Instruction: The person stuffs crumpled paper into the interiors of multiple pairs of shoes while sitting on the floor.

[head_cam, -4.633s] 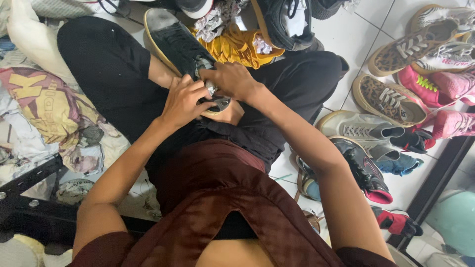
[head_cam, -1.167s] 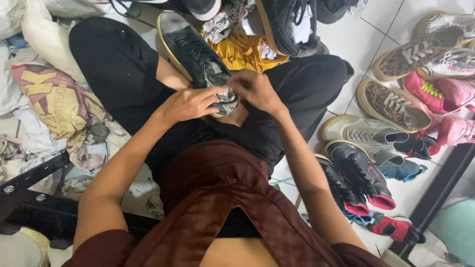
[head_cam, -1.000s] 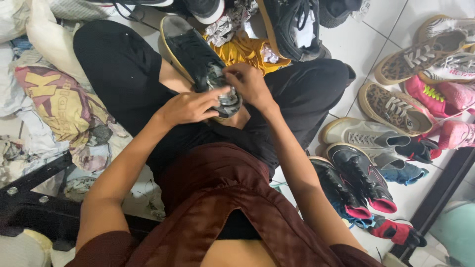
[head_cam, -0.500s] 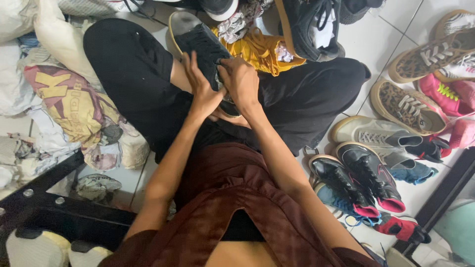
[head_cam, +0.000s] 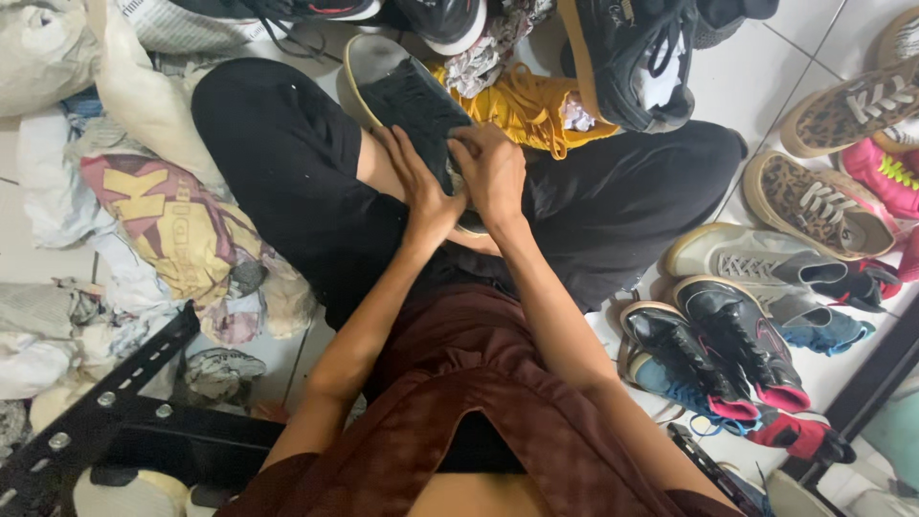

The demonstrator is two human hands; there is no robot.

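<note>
The black sneaker [head_cam: 414,107] with the pale rubber sole lies across the person's lap, toe pointing away, resting on the black trousers. The left hand [head_cam: 421,187] is clasped along the shoe's near side, fingers spread up the upper, and the right hand [head_cam: 493,172] is closed over the opening at the heel, pressing down there; whether anything is pinched under those fingers I cannot tell, since the hand covers the spot. As I judge it, the shoe is propped only on a thigh and two hands, so a hard push at the heel could tip the toe up and roll the sneaker off towards the yellow shoe [head_cam: 522,103] just beyond it; a grip slipping on the smooth sole edge would do the same. Counting what shows: one black sneaker in hand, one yellow shoe, one large black trainer [head_cam: 632,57] at the top, two leopard-print sneakers [head_cam: 814,201] on the white tiled floor [head_cam: 756,67] to the right, one grey sneaker [head_cam: 737,258], two dark shoes with red heels [head_cam: 742,345] beside the right forearm, and a pink shoe [head_cam: 885,177] at the frame edge. Crumpled paper and bags [head_cam: 163,220] are heaped on the left.
</note>
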